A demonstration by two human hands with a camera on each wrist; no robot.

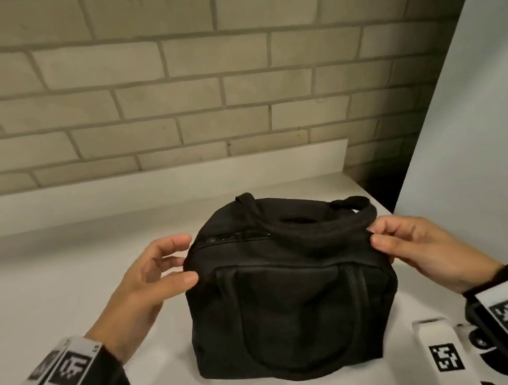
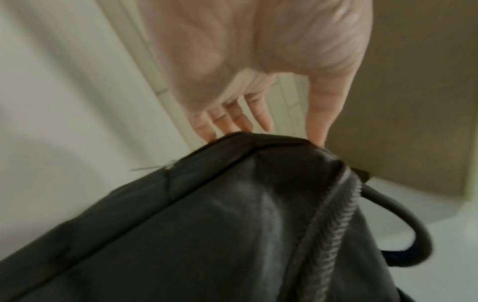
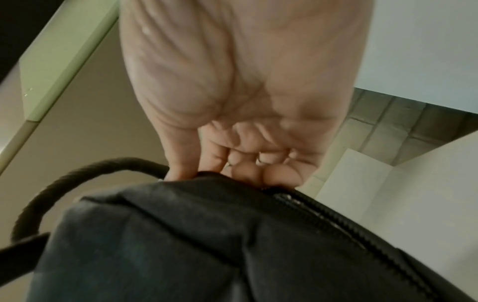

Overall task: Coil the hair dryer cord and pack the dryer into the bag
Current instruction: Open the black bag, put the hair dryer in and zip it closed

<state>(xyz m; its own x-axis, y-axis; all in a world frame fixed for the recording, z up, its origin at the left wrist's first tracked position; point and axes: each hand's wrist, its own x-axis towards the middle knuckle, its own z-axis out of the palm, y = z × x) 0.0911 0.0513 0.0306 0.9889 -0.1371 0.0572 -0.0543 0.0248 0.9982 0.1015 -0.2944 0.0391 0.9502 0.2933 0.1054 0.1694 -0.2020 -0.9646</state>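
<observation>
Brick wall fills the upper frame above a white counter (image 1: 62, 287). Mid-frame stands the black bag (image 1: 290, 302), zipped; no dryer shows. Left hand (image 1: 147, 284), fingers spread, steadies its left corner, while right hand (image 1: 418, 243) pinches the right corner, probably near the zipper's end.

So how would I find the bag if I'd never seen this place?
Look below the brick wall to the white counter in front of it. In its middle, between the left hand and the right hand, stands the black bag. It is the only dark, boxy, soft thing there, with looped carry handles and a zip along its top.
</observation>
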